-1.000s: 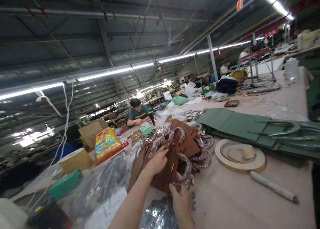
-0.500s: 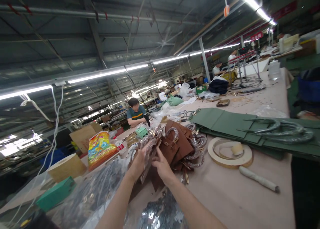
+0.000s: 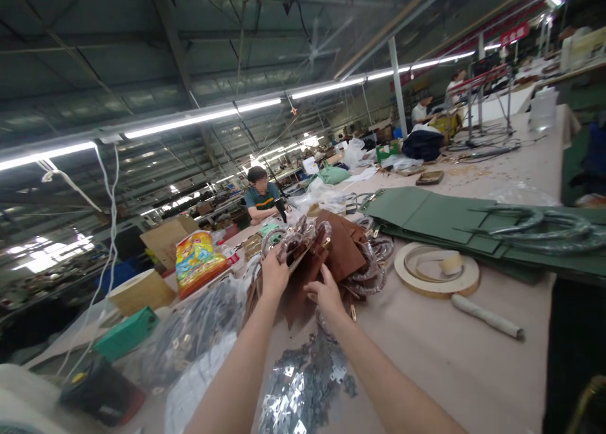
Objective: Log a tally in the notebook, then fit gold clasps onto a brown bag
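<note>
A stack of brown leather bag panels [image 3: 343, 251] with plastic-wrapped handles and gold fittings lies on the long work table [image 3: 440, 364]. My left hand [image 3: 274, 275] is closed round the top edge of one brown panel and lifts it upright. My right hand [image 3: 326, 295] pinches the same panel lower down, close beside the left. A pile of small shiny metal plates [image 3: 303, 390] lies on the table just below my forearms.
Green leather panels with wrapped handles [image 3: 473, 222] cover the right of the table. A round tape reel [image 3: 435, 273] and a white rod [image 3: 487, 317] lie near them. Clear bags of hardware [image 3: 189, 333], a green box [image 3: 125, 333] and a snack bag [image 3: 199, 261] sit left. A person [image 3: 262, 197] sits further along.
My right hand left the lower edge of the pile and came up beside the left. Both hands now lift one brown panel higher off the stack.
</note>
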The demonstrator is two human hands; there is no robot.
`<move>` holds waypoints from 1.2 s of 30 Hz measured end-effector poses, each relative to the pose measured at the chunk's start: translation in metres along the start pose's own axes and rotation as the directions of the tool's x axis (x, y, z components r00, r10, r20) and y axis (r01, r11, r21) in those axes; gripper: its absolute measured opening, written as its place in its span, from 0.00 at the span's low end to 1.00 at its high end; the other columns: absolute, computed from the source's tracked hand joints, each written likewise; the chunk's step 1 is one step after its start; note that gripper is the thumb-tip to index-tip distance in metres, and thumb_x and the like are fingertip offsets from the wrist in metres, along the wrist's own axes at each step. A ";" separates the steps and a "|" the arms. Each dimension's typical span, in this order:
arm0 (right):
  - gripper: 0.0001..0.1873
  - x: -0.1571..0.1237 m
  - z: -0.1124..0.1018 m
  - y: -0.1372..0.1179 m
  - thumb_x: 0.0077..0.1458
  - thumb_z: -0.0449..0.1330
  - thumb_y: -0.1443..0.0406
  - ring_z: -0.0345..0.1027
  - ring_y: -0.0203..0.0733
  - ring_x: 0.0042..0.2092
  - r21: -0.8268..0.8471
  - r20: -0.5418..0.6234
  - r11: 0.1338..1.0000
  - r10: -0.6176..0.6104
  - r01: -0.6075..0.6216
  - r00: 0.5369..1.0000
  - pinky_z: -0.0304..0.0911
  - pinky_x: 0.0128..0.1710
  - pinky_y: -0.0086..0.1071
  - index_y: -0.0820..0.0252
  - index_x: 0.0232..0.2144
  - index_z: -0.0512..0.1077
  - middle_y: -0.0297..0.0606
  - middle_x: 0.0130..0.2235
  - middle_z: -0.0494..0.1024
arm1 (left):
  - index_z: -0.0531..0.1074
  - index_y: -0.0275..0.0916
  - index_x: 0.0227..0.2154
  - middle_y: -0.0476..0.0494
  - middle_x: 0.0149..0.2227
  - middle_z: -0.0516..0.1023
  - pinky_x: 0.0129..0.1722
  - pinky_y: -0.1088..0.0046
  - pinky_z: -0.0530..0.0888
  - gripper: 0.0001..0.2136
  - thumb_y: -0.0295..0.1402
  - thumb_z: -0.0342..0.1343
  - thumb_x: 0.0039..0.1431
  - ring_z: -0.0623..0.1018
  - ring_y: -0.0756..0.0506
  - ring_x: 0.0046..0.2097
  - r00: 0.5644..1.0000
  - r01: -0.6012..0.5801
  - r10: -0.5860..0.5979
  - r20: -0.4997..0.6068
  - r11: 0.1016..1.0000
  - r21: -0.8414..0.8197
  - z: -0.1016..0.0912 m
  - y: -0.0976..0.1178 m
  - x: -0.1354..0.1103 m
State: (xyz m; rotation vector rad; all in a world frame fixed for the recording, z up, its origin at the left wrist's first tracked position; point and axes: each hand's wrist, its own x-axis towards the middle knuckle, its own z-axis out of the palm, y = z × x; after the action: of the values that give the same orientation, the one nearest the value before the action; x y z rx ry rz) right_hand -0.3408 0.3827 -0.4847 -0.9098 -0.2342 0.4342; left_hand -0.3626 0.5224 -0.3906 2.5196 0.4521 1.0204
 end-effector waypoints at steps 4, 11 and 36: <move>0.54 0.004 0.036 -0.014 0.42 0.60 0.68 0.75 0.41 0.29 0.015 0.216 0.997 0.070 -0.075 0.974 0.68 0.32 0.31 0.56 0.73 0.55 0.33 0.33 0.81 | 0.77 0.37 0.53 0.37 0.51 0.84 0.57 0.60 0.76 0.16 0.38 0.60 0.67 0.82 0.37 0.53 0.998 -0.020 0.017 0.068 0.999 0.045 0.010 0.019 0.012; 0.46 0.002 0.013 -0.022 0.39 0.63 0.68 0.76 0.44 0.31 -0.112 0.280 0.993 0.057 -0.027 0.958 0.70 0.33 0.34 0.58 0.65 0.70 0.38 0.39 0.83 | 0.80 0.40 0.46 0.39 0.44 0.86 0.51 0.63 0.75 0.13 0.34 0.68 0.57 0.83 0.36 0.48 0.984 -0.062 0.016 0.177 0.965 0.256 0.001 0.030 0.025; 0.39 0.073 0.060 0.055 0.37 0.68 0.64 0.75 0.43 0.37 0.145 0.256 0.974 0.135 -0.176 0.957 0.71 0.36 0.34 0.45 0.56 0.72 0.32 0.42 0.80 | 0.61 0.46 0.72 0.49 0.77 0.52 0.77 0.48 0.53 0.26 0.27 0.48 0.74 0.53 0.37 0.77 0.534 -0.818 0.639 0.553 0.227 0.528 -0.003 0.023 0.037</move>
State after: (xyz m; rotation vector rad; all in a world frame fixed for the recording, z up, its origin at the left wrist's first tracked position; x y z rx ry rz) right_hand -0.3134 0.4882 -0.4922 -0.7113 -0.3476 0.7043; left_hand -0.3366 0.5187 -0.3561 3.7328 -0.7132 0.8715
